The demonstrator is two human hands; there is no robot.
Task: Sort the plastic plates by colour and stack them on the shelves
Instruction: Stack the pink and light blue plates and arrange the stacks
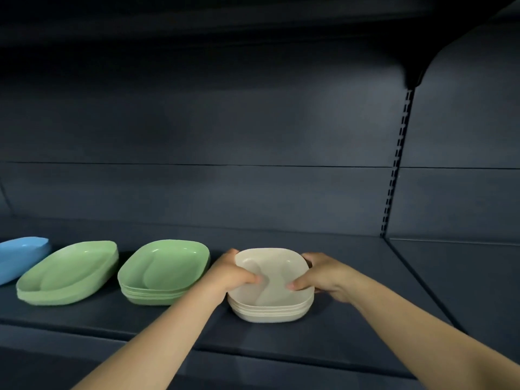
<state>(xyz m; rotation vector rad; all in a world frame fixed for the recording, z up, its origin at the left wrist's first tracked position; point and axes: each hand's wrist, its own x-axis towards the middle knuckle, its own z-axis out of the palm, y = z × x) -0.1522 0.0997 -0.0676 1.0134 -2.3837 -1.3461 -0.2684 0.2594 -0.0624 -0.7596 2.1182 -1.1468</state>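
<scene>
Both hands clasp one cream stack of plates (270, 288) that sits on the dark shelf (351, 327), and the stack lies squarely between them. The left hand (232, 273) wraps the stack's left edge: its thumb is hooked over the rim and presses down into the top plate's hollow, while its other fingers curl round the far left corner, their tips hidden behind the rim. The right hand (323, 273) mirrors it on the right edge, thumb tip resting inside the top plate and the remaining fingers curled behind the far right corner, so the stack is pinched from both sides at once. The plates are squarish with rounded corners, so there is no strong long axis; the grip line runs left to right across the stack, and neither hand is plainly nearer than the other. Whether the bottom plate bears fully on the shelf or is lifted a little cannot be told. Just beyond the left hand's knuckles stands a green stack (164, 273), close but apart from the cream one; further that way lies a second green stack (69, 274), its plates tilted and uneven, and past it a blue stack (21, 256) cut by the frame edge. Judging by this, the cream pile is being set or squared beside the green, and any shift left would meet the green rim first.
</scene>
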